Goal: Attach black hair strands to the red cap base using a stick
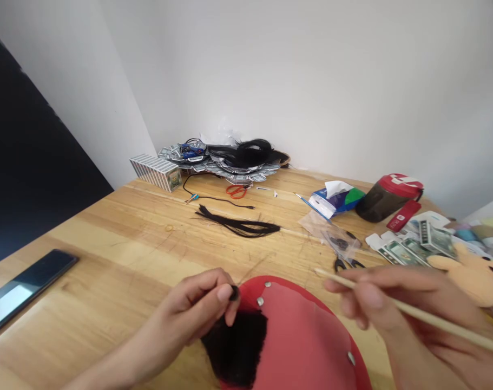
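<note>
My left hand [205,309] pinches a small tuft of black hair [234,293] between thumb and fingertips, at the upper left edge of a red rounded board [303,325]. A dense patch of black hair [244,346] covers the board's left part; the rest is a smooth pinkish-red surface with metal studs. Off the board's right side, my right hand [396,314] grips a thin pale wooden stick [428,315], its tip pointing left toward the other hand. The lower end of the board runs out of view.
A bundle of black hair [238,223] lies mid-table. Black-handled scissors [346,262], a tissue pack [339,197], a red-lidded container [388,197] and a plush toy [469,273] are on the right. A phone [31,287] lies left; clear cases [157,172] stand at the back.
</note>
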The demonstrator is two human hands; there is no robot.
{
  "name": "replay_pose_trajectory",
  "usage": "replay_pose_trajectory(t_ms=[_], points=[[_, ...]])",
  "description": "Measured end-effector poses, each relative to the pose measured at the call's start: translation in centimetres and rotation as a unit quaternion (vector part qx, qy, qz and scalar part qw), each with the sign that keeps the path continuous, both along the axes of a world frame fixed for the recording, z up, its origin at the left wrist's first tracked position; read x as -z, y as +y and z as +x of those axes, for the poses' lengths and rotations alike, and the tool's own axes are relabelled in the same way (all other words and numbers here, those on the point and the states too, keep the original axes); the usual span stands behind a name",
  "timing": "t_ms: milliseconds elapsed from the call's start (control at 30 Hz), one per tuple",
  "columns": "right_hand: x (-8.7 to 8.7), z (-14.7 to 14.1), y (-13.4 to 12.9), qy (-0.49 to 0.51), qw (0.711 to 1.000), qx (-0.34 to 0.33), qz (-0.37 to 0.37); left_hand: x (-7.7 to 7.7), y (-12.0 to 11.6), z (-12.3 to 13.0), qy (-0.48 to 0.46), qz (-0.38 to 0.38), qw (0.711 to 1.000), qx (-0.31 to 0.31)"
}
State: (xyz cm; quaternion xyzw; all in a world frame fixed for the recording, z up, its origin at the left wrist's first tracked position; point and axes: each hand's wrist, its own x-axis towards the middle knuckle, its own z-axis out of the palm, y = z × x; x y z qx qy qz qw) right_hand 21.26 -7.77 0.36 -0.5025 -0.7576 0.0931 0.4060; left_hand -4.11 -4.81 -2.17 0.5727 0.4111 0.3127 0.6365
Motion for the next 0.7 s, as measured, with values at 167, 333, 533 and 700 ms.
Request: replay_pose_trajectory(t_ms=[167,333,533,700], points=[[0.7,-2.8,0.2,-0.128,0.987,-0.074,0.059,1.6,0.3,-1.8,-0.032,-0.067,0.990,-0.119],[3.1,-5.0,-0.2,-0.195,0.965,-0.119,0.129,2.5,1.2,-3.5,0.034,-0.074,0.964,-0.253],[4.2,-6.6,-0.3,-0.176,0.951,-0.157,0.199,1.8,1.5,-2.2,0.155,0.089,0.962,-0.208],[4.6,-7.3,0.0,-0.177,0.945,-0.142,0.235,1.9,0.5,-0.3,0.174,0.101,0.977,-0.076]])
